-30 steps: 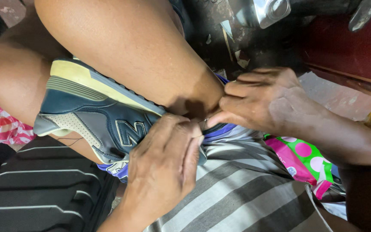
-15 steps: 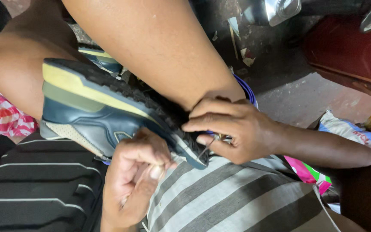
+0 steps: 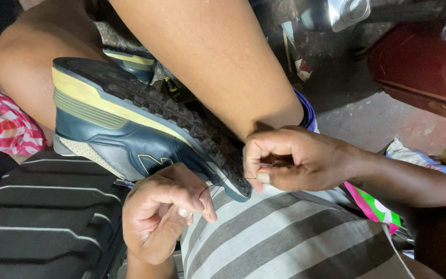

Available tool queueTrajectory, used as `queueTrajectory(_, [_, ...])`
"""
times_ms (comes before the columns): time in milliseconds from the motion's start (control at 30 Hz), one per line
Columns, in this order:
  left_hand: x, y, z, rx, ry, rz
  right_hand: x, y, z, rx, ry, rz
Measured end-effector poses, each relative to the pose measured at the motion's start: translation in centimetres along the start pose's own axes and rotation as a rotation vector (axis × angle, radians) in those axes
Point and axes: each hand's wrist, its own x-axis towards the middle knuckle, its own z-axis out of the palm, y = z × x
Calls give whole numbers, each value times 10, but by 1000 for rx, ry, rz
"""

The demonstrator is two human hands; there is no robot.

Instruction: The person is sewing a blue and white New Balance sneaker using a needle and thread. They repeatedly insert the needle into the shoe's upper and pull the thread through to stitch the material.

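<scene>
While both hands pinch thread, the sneaker (image 3: 130, 137) lies between them — sole up.

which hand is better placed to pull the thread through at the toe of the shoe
Probably the right hand: its fingertips pinch at the thin thread right by the toe of the navy shoe. The left hand sits lower, under the shoe's side, pinching the thread's other end.

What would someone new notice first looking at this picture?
Most striking is the navy shoe with a yellow-edged sole, lying on its side across the lap at centre. At its toe, the right hand and left hand pull a thin thread taut, above grey striped fabric.
</scene>
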Motion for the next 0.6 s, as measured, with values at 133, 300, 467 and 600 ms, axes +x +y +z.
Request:
queueTrajectory(133, [16, 7, 10, 93, -18, -7, -11, -5, -1, 221, -14, 132])
queueTrajectory(300, [36, 15, 25, 584, -145, -16, -18, -22, 11, 2, 29, -93])
queueTrajectory(467, [47, 19, 35, 845, -179, -41, -14, -31, 14, -398, 299, -188])
queueTrajectory(600, [54, 15, 41, 803, -207, -46, 1, -21, 15, -742, 278, 49])
